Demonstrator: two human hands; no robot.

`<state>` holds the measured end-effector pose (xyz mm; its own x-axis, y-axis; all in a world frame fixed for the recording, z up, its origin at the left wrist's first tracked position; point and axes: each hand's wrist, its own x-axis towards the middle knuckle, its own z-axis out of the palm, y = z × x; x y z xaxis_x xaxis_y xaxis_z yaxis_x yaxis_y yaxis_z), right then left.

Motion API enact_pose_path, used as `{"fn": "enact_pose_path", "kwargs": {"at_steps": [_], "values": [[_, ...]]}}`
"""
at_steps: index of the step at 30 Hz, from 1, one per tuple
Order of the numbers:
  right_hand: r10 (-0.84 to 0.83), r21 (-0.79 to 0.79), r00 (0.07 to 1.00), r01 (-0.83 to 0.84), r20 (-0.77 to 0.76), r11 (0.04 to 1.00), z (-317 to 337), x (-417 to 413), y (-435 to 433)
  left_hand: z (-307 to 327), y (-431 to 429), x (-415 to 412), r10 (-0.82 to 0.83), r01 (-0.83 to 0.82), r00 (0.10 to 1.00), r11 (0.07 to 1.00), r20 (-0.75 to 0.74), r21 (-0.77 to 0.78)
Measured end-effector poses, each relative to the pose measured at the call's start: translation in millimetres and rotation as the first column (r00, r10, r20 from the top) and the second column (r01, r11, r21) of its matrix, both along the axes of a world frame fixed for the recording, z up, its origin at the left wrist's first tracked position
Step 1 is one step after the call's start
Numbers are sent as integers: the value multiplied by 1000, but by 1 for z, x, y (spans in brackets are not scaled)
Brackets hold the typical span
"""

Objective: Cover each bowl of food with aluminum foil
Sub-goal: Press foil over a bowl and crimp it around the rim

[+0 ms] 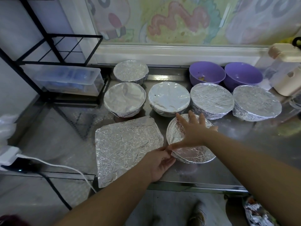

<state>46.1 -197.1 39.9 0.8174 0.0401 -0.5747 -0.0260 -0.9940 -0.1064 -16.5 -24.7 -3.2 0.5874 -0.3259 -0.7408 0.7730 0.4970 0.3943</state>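
One loose foil sheet (128,147) lies flat at the near left of the bench (244,144). Just right of it, the left grip (160,160) pinches the foil at the near-left rim of the near bowl (193,154), fingers curled on the fold. The right grip (193,129) lies on that bowl's top, fingers straight and spread, holding nothing. Behind stand five covered bowls (124,99), and at the far right two purple bowls (206,74) sit uncovered. The step in hand looks like crimping this bowl's edge. Next, I judge, the crimp should continue round the rim while the flat palm steadies it. The loose sheet would then go to a purple bowl.
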Motion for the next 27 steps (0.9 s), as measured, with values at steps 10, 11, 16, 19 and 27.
{"fn": "enact_pose_path", "kwargs": {"at_steps": [10, 11, 16, 19, 27], "values": [[-2, 4, 1000, 2, -3, 1000, 1, -1, 0, 1, -15, -10, -135, 142, 985, 988, -107, 60], [-2, 3, 1000, 2, -4, 1000, 2, -1, 0, 1, -16, -10, -137, 145, 985, 986, -102, 79], [-3, 0, 1000, 3, -4, 1000, 3, -2, 2, 0, -20, -10, -146, 160, 985, 973, -92, 168], [-4, 3, 1000, 4, -1, 1000, 2, -2, 1, 2, -20, -9, -144, 162, 984, 968, -108, 189], [-6, 4, 1000, 6, 5, 1000, -1, -2, 1, 16, -19, 2, -136, 153, 986, 970, -99, 190]]}}
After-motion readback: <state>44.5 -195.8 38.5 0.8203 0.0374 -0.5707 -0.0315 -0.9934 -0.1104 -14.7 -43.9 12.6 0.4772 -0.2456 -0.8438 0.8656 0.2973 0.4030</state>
